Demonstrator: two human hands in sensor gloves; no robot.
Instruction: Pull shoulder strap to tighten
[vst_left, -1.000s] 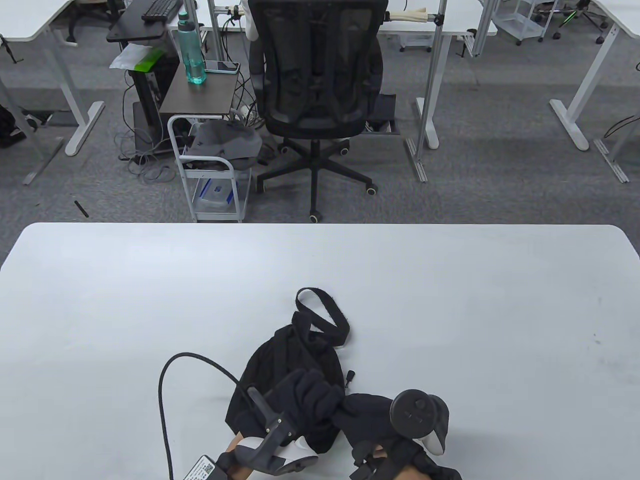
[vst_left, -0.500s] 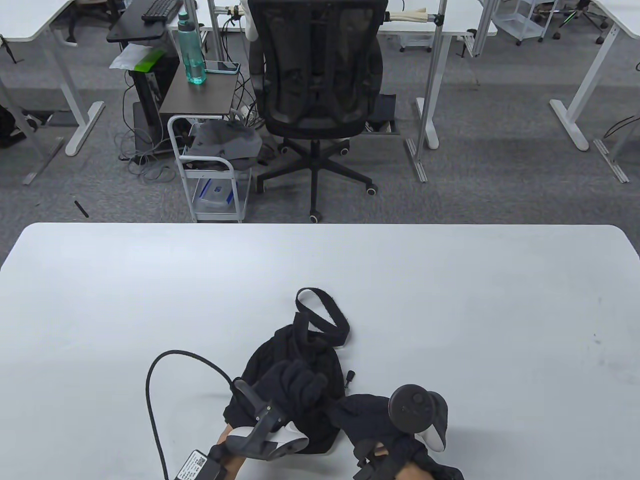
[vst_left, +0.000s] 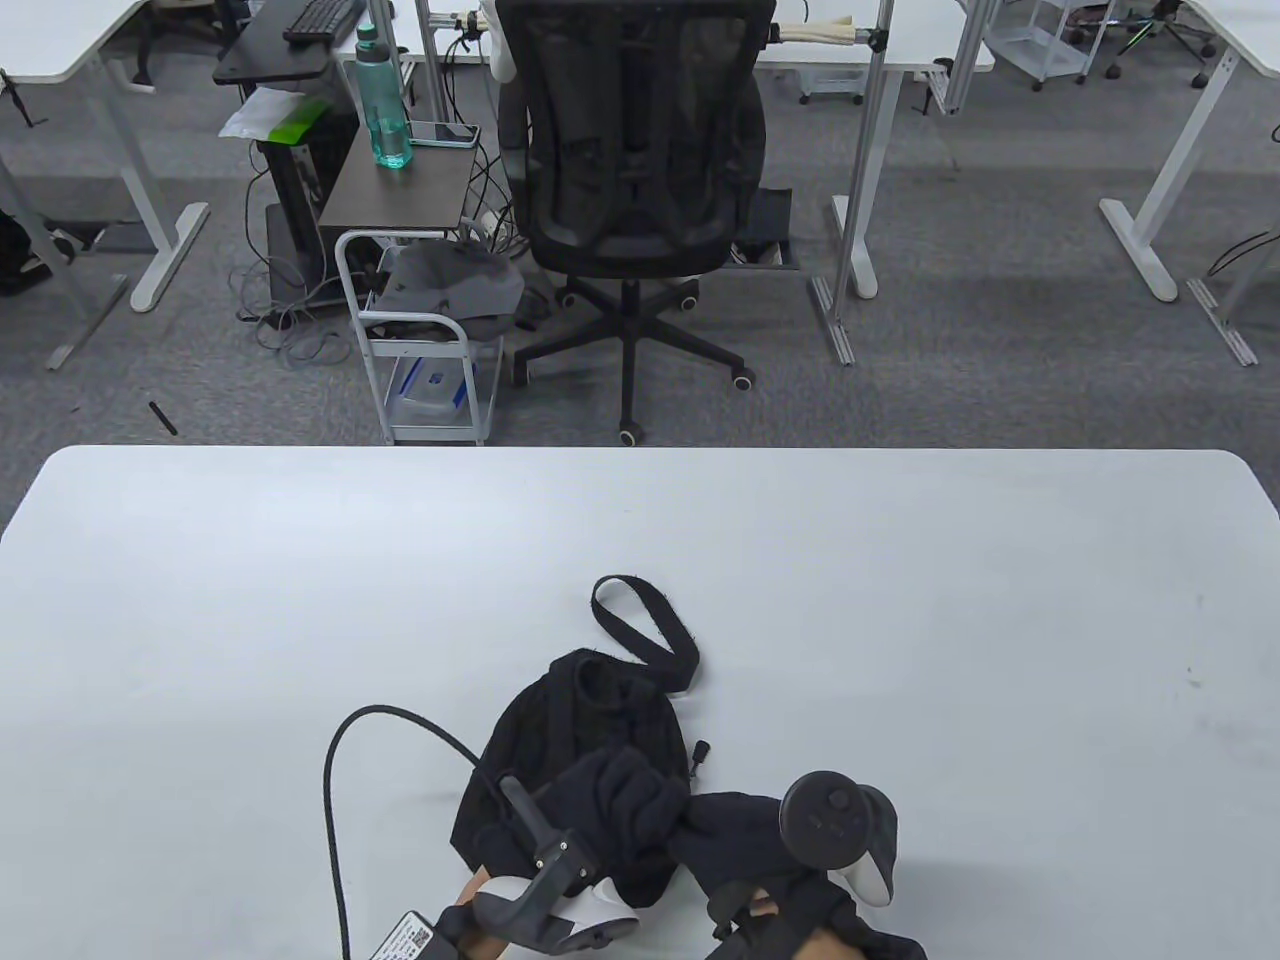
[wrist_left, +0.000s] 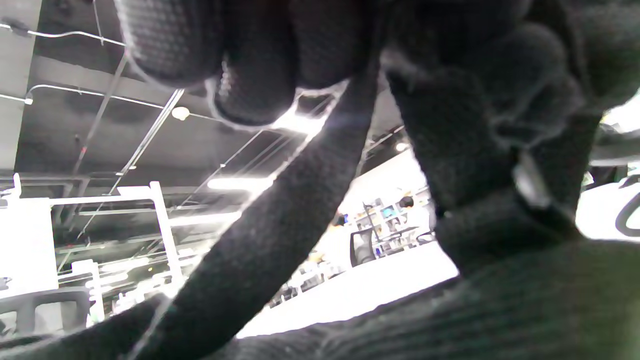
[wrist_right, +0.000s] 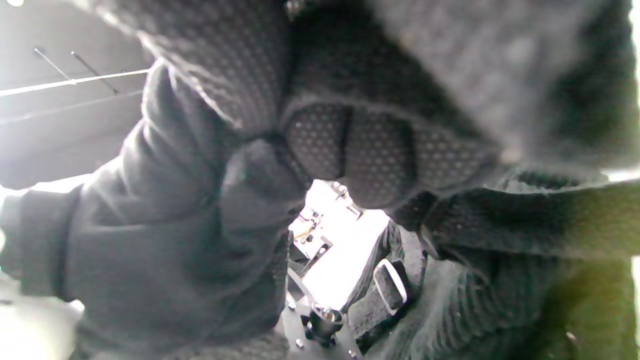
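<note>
Table view: white table (vst_left: 900, 600), grey carpet (vst_left: 1000, 330) beyond.

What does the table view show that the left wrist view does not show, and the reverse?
Only the table view shows the whole black bag lying on the white table, its flat strap loop on the far side, the right hand beside the left hand, and the office chair behind the table.

Only the left wrist view shows, close up, the shoulder strap running down from the left hand's gloved fingers, and ceiling lights behind it.

Both show the left hand on the dark bag fabric.
</note>
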